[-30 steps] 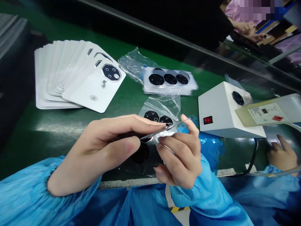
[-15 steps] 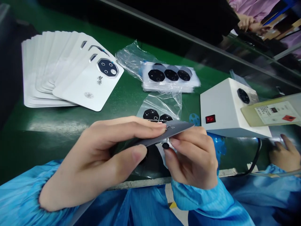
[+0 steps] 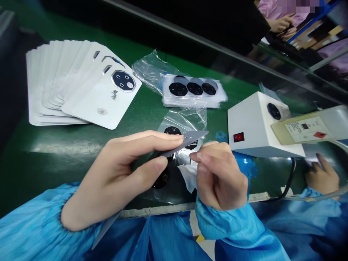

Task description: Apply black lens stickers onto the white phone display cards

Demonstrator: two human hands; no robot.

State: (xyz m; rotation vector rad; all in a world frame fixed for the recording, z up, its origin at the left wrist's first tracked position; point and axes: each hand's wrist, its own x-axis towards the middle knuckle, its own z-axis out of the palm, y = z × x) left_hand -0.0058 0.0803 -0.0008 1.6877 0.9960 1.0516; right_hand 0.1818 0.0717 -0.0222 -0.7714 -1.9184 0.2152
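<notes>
My left hand (image 3: 119, 170) pinches a thin grey phone back panel (image 3: 187, 141) between thumb and fingers, its narrow end sticking out past my fingertips. My right hand (image 3: 220, 177) sits just right of that end, fingers closed in a pinch, and whatever they hold is hidden. Below it lies a crumpled piece of white backing film (image 3: 189, 177). Behind my hands, a clear plastic bag (image 3: 185, 119) holds black octagonal camera lens covers (image 3: 172, 130). A fanned stack of white phone back covers (image 3: 81, 83) lies at the far left.
A white box (image 3: 252, 125) with a red rocker switch stands right of my hands. Further back lies a plastic-wrapped stack of lens covers (image 3: 194, 88). A co-worker's hand (image 3: 322, 175) rests at the right, and another person's hands (image 3: 280, 25) show beyond the green bench's rail.
The panel's tip has swung left and up. My right hand has moved left and curled tighter, and the small black piece at its fingertips is no longer visible. White film now shows below it.
</notes>
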